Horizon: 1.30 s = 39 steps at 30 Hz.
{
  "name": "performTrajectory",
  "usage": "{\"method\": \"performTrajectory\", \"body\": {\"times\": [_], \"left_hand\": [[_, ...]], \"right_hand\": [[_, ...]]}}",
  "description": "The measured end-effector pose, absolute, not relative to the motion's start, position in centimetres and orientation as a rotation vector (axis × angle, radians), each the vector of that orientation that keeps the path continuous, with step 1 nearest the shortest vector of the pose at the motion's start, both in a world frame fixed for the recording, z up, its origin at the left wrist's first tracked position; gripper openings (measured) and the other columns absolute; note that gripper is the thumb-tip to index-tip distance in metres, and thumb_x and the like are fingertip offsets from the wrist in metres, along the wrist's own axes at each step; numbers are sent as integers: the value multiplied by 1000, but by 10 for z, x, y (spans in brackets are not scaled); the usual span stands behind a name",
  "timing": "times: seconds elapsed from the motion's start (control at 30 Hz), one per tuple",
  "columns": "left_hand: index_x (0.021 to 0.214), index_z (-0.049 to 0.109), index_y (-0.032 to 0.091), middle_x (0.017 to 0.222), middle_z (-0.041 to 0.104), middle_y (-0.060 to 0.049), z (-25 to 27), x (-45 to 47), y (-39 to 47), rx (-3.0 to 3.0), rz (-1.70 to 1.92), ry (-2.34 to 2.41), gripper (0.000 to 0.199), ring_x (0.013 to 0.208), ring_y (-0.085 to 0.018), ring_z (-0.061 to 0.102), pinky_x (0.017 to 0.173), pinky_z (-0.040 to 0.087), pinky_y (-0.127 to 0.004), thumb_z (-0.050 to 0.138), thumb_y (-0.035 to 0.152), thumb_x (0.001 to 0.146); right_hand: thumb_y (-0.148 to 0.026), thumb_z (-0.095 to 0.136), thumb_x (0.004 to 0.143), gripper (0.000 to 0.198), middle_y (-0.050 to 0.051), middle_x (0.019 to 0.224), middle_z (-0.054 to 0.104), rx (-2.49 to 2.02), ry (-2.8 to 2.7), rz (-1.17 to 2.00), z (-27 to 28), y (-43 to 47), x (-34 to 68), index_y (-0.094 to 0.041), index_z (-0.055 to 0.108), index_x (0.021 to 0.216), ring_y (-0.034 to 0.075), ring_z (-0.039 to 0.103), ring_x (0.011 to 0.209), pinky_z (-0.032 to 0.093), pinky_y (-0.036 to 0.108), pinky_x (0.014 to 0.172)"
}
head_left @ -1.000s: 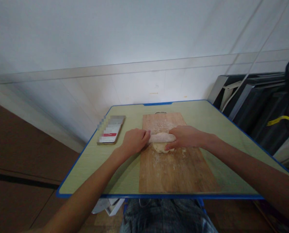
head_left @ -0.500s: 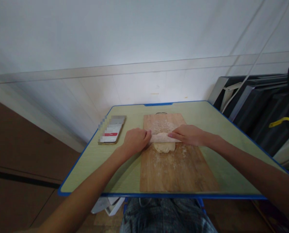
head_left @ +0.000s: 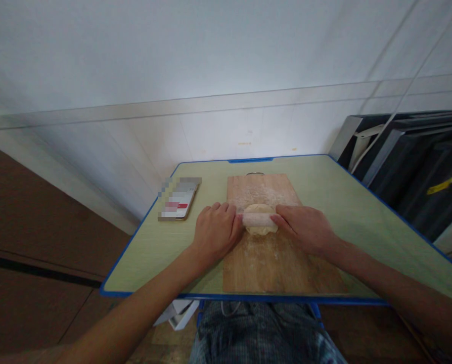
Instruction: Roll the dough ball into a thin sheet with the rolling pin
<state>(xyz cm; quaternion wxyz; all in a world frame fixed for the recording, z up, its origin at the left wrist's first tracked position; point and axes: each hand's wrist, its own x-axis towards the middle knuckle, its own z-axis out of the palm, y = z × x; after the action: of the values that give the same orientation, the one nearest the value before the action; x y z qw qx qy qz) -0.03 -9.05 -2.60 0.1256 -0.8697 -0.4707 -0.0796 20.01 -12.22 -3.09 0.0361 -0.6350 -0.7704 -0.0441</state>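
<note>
A floury rolling pin (head_left: 257, 220) lies crosswise over the middle of a flattened piece of dough (head_left: 261, 230). Dough shows on both the far and near sides of the pin. My left hand (head_left: 215, 228) is closed around the pin's left end, its thumb along the inner side. At the other end my right hand (head_left: 305, 227) grips the pin, with thumb and forefinger toward the dough. Both pin ends are hidden by my hands. Under the dough is a wooden cutting board (head_left: 275, 268) dusted with flour.
The board rests on a light green table (head_left: 165, 260) with a blue edge. Left of it lies a phone (head_left: 179, 199), its screen partly blurred. Behind the table rises a white wall (head_left: 218, 134); dark flat panels (head_left: 419, 167) lean at the right.
The rolling pin has moved nearer to me, from the dough's far edge to its middle. Both hands came with it, and my right fingers have wrapped further round the pin.
</note>
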Motion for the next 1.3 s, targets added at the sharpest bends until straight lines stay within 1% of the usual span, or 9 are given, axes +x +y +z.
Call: {"method": "performTrajectory", "body": {"times": [0.17, 0.3, 0.47, 0.6, 0.77, 0.87, 0.97, 1.1, 1.3], "left_hand": [[87, 54, 17, 86, 57, -8, -29, -4, -102, -2508, -246, -1310, 33, 82, -25, 49, 69, 36, -39, 25, 34, 91], [88, 53, 17, 90, 55, -10, -36, -9, -115, -2512, -272, -1297, 31, 84, -26, 46, 72, 36, -40, 30, 38, 89], [99, 51, 13, 98, 53, -12, -47, -17, -133, -2559, -308, -1281, 32, 88, -27, 44, 79, 36, -42, 34, 39, 88], [97, 51, 14, 97, 54, -12, -40, -17, -131, -2623, -224, -1287, 35, 89, -26, 47, 79, 37, -42, 31, 42, 89], [93, 51, 16, 90, 56, -8, -19, -8, -101, -2674, -76, -1341, 40, 84, -22, 51, 73, 41, -35, 20, 41, 92], [96, 51, 15, 95, 56, -10, -15, -1, -78, -2647, -82, -1339, 40, 89, -22, 51, 76, 42, -34, 20, 39, 93], [108, 48, 13, 104, 56, -12, -19, 6, -55, -2618, -114, -1374, 40, 99, -22, 50, 82, 41, -35, 20, 37, 93], [114, 47, 15, 115, 54, -11, -25, 11, -32, -2671, -78, -1383, 40, 111, -22, 46, 89, 38, -36, 20, 36, 94], [117, 48, 16, 128, 50, -9, -23, 13, -10, -2753, 28, -1284, 41, 121, -19, 40, 100, 27, -35, 18, 32, 94]], "right_hand": [[-34, 26, 93, 33, 7, 81, 63, -1798, -2415, -286, -42, -132, 202, -18, 55, 89, 22, 59, 78, 35, 32, 64], [-34, 36, 91, 25, 9, 89, 62, -1731, -2435, -442, -52, -142, 203, -17, 55, 92, 25, 55, 84, 36, 35, 68], [-39, 44, 87, 32, 13, 101, 59, -1643, -2409, -486, -62, -159, 202, -14, 53, 104, 28, 51, 91, 37, 40, 74], [-42, 40, 88, 32, 12, 96, 60, -1618, -2442, -397, -55, -155, 205, -15, 54, 98, 27, 52, 89, 39, 39, 71], [-41, 28, 92, 35, 9, 91, 61, -1630, -2466, -106, -37, -123, 212, -16, 53, 93, 22, 56, 85, 42, 32, 67], [-40, 22, 93, 42, 12, 99, 60, -1563, -2470, -80, -34, -99, 216, -14, 54, 100, 24, 54, 96, 42, 36, 79], [-41, 23, 93, 46, 16, 115, 57, -1531, -2457, -45, -35, -77, 220, -11, 51, 113, 26, 48, 109, 36, 41, 91], [-43, 23, 92, 52, 17, 126, 51, -1599, -2419, 88, -36, -58, 221, -8, 46, 122, 26, 42, 119, 31, 41, 98], [-42, 21, 92, 51, 14, 128, 51, -1594, -2416, 146, -34, -40, 224, -11, 50, 121, 23, 41, 122, 26, 38, 102]]}}
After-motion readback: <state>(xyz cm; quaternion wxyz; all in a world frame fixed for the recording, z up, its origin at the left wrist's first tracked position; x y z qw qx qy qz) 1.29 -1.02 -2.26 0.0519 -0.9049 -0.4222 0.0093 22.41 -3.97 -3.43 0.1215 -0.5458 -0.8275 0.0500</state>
